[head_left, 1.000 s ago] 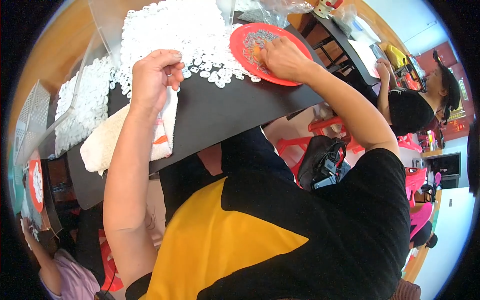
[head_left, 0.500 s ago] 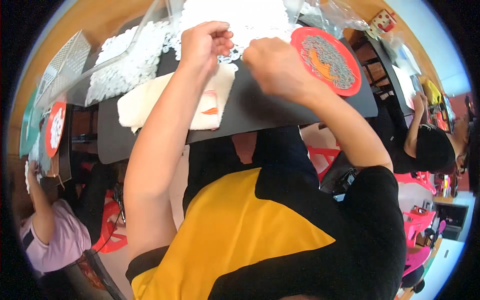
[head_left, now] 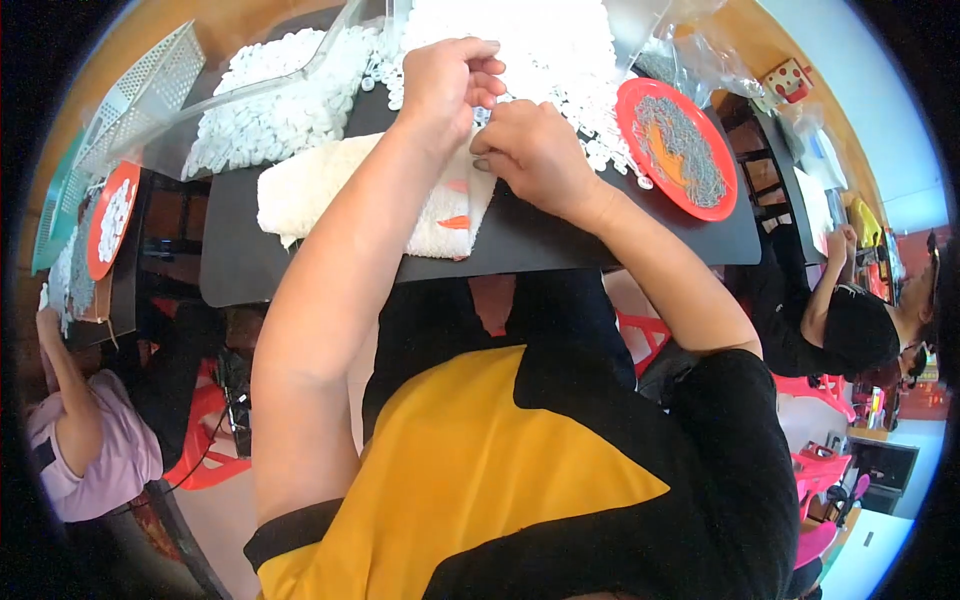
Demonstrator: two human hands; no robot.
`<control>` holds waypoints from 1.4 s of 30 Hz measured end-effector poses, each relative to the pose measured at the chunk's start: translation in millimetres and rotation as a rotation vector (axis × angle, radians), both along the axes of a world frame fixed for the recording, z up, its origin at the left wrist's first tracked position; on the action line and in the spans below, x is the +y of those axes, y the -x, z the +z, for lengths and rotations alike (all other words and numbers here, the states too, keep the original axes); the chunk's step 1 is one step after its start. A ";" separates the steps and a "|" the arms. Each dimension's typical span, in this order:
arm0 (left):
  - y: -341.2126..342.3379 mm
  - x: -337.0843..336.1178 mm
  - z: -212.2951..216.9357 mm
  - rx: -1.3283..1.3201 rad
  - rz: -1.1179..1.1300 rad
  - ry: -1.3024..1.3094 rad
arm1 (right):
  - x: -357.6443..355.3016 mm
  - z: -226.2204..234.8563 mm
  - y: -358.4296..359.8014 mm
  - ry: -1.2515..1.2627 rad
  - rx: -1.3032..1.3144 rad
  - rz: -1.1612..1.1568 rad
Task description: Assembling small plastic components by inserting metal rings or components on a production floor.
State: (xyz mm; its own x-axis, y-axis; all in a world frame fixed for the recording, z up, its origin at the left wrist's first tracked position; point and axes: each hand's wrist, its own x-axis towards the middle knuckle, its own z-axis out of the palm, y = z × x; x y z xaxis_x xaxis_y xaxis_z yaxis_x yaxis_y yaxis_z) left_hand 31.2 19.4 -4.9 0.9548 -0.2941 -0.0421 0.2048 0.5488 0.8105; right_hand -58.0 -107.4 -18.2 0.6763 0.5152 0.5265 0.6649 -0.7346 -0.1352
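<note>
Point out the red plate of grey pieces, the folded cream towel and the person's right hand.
Red plate (head_left: 626,110): head view, on its left rim.
Folded cream towel (head_left: 320,190): head view, on its left part.
Right hand (head_left: 543,155): head view, on the back of the hand.

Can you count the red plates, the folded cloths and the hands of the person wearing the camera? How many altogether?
Red plates: 2 (right plate, far-left plate)
Folded cloth: 1
Camera wearer's hands: 2 (left hand, right hand)
Total: 5
</note>
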 end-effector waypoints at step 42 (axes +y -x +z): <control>16.3 -6.0 10.2 -0.179 0.042 -0.241 | -33.8 22.5 -22.8 -0.825 0.387 -0.113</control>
State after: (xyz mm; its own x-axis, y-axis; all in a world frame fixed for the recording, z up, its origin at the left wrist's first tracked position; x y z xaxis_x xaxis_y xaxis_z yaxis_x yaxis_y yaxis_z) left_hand 14.8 13.4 5.3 0.9644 -0.2564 0.0643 0.0281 0.3415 0.9395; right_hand -35.2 -141.2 4.3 0.9054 -0.0035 0.4245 0.3941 -0.3648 -0.8436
